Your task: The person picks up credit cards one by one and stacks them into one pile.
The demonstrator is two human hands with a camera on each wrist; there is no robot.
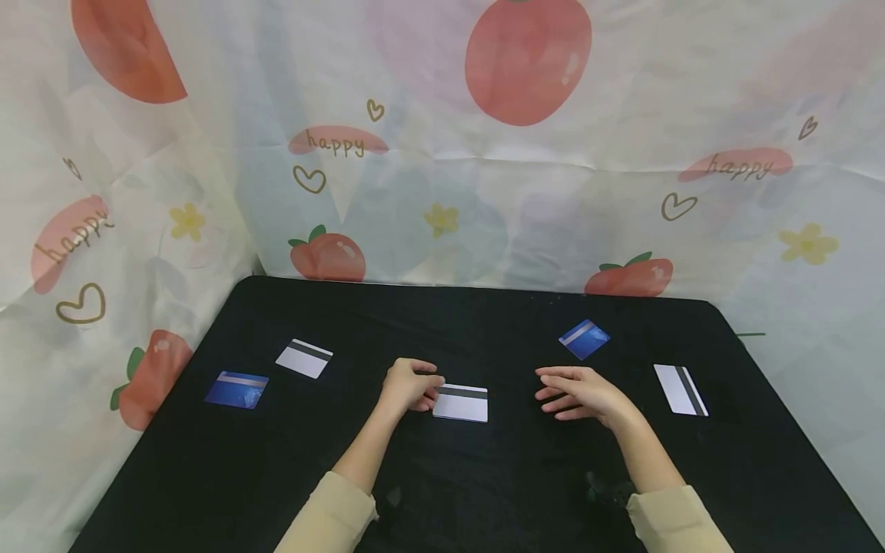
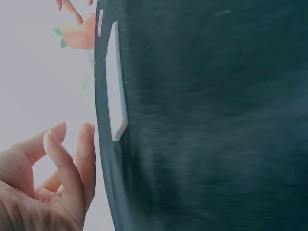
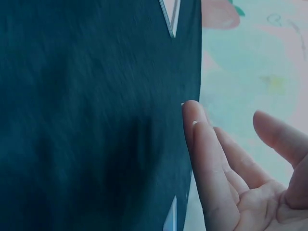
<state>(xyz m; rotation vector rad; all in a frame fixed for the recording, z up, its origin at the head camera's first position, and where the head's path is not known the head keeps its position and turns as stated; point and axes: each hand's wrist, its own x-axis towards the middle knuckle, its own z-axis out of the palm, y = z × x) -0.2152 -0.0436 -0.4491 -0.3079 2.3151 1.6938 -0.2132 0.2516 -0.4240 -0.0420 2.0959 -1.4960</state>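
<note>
A white card with a dark stripe (image 1: pixel 460 404) lies mid-table; its edge looks thick in the left wrist view, like a small stack of cards (image 2: pixel 115 86). Beside its left edge is my left hand (image 1: pixel 409 385), fingers bent loosely and thumb apart from them. Nothing shows between those fingers in the left wrist view. My right hand (image 1: pixel 579 393) hovers to the right of the card, fingers extended and thumb spread. Its palm (image 3: pixel 262 207) is bare in the right wrist view. Behind that hand lies a blue card (image 1: pixel 584 339).
On the left of the black-covered table (image 1: pixel 484 491) lie a blue card (image 1: pixel 237 390) and a white striped card (image 1: pixel 304 359). Another white striped card (image 1: pixel 681 390) lies at the right. A printed curtain (image 1: pixel 442 184) hangs behind the far edge.
</note>
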